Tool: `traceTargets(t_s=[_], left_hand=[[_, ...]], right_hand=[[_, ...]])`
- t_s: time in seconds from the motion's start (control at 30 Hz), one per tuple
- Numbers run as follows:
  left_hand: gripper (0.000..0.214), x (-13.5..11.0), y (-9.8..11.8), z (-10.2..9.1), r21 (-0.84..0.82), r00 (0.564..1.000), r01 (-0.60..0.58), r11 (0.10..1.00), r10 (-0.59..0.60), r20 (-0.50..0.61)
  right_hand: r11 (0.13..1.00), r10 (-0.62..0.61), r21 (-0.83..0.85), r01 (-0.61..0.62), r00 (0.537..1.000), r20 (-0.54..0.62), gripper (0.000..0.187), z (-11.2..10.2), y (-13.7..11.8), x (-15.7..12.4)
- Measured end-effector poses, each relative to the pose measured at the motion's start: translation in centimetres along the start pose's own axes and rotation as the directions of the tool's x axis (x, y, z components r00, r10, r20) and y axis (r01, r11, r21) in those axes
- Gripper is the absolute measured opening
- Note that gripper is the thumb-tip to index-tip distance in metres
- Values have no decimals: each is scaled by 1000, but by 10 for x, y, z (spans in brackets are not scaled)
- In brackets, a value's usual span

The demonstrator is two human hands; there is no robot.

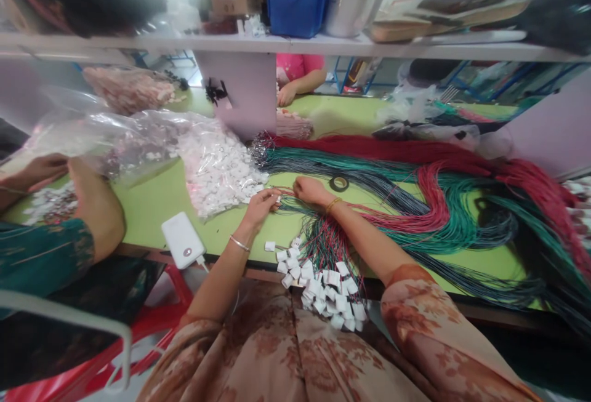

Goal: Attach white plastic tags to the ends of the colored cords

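My left hand [261, 204] pinches a small white connector [277, 199] at its fingertips, on the green table [152, 199]. My right hand [310, 191] is closed on thin red, green and dark wires [295, 202] and meets the left hand at the connector. A bunch of finished wires with white connectors [323, 279] hangs over the table's front edge onto my lap. To the left of my left hand lies a heap of loose white connectors [221, 174], partly in a clear plastic bag.
Long bundles of red, green and dark wire [438, 205] cover the table's right. A tape roll [339, 183] lies beyond my right hand. A white power bank [183, 240] sits at the front edge. A person's arms [92, 205] are on the left; another person's hand [286, 94] is across.
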State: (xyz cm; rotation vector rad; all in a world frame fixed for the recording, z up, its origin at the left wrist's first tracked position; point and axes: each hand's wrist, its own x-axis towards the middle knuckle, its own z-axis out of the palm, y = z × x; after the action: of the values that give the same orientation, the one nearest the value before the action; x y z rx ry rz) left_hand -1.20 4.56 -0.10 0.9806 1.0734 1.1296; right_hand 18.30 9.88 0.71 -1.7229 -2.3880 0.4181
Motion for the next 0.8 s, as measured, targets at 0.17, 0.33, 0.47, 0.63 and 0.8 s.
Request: traceTargets(t_s=[0.17, 0.33, 0.47, 0.63, 0.8], left_hand=[[22, -1, 1, 0, -31, 999, 36, 999, -35, 17], [26, -3, 1, 9, -171, 999, 38, 984, -35, 23], [25, -5, -2, 14, -244, 997, 61, 968, -48, 58], [21, -6, -2, 14, -272, 995, 76, 959, -57, 77], [20, -7, -1, 13, -268, 994, 69, 961, -44, 99]], right_hand=[[998, 27, 51, -21, 992, -120, 19, -5, 6, -5], [901, -40, 417, 116, 982, -186, 19, -12, -4, -16], [760, -82, 628, 167, 983, -162, 23, -11, -16, -26], [740, -54, 659, 137, 988, -145, 28, -2, -20, -31], [753, -58, 644, 134, 989, -138, 23, -1, -22, -34]])
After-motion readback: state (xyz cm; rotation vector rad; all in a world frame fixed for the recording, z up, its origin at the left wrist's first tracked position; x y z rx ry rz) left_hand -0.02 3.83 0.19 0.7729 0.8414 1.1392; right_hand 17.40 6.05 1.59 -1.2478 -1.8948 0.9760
